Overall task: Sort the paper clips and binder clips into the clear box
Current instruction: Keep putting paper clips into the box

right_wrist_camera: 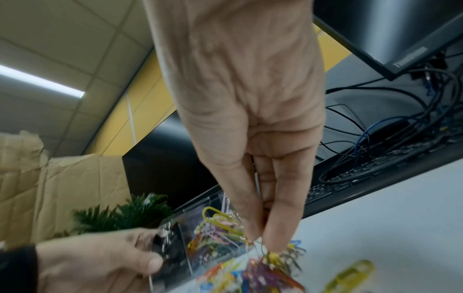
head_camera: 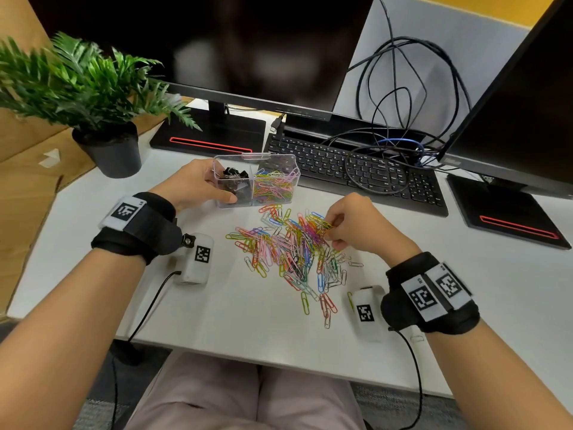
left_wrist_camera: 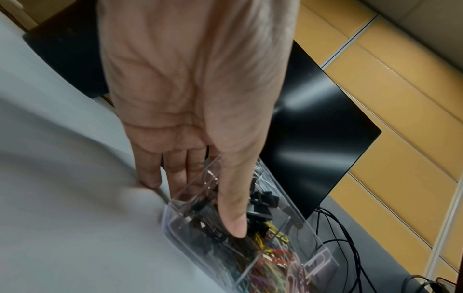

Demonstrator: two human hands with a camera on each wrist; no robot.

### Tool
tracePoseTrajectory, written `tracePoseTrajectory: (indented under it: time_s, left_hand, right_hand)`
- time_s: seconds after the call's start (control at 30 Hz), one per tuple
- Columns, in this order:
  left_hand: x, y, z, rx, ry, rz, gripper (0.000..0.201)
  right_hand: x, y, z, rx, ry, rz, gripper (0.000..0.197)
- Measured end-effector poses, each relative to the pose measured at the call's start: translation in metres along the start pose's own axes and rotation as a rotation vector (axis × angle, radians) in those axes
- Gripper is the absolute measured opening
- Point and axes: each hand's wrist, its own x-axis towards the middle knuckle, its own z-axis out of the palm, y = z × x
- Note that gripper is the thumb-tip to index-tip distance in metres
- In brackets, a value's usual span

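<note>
A clear two-compartment box (head_camera: 257, 181) stands on the white desk, with black binder clips (head_camera: 235, 175) in its left part and coloured paper clips (head_camera: 274, 184) in its right part. My left hand (head_camera: 198, 184) grips the box's left end, thumb on the front wall (left_wrist_camera: 233, 214). A loose pile of coloured paper clips (head_camera: 291, 252) lies in front of the box. My right hand (head_camera: 344, 226) pinches a bunch of clips at the pile's upper right; its fingertips (right_wrist_camera: 275, 243) close on them.
A black keyboard (head_camera: 356, 169) with tangled cables (head_camera: 403, 119) lies behind the box. Two monitors (head_camera: 217, 41) stand at the back and right. A potted plant (head_camera: 105, 144) sits at the left. Cardboard lies off the desk's left edge.
</note>
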Motion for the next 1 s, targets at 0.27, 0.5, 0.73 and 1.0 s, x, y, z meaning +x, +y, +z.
tracePoseTrajectory:
  time_s: [0.27,0.5,0.73,1.0]
  left_hand:
    - [0.000,0.001,0.000,-0.010,-0.007,0.006,0.033]
    - [0.001,0.000,-0.001,-0.011,-0.010,0.006,0.032]
    - [0.001,-0.001,-0.001,-0.001,-0.006,0.001,0.033]
    - [0.004,-0.004,-0.002,0.008,-0.008,-0.003,0.037]
  right_hand:
    - [0.008,-0.014,-0.023,0.344,0.029,-0.025,0.016]
    - [0.026,-0.035,-0.039,0.558,0.050,-0.051,0.022]
    - [0.047,-0.065,-0.035,0.655,0.042,-0.095,0.012]
    - [0.065,-0.083,-0.022,0.579,0.047,-0.081,0.004]
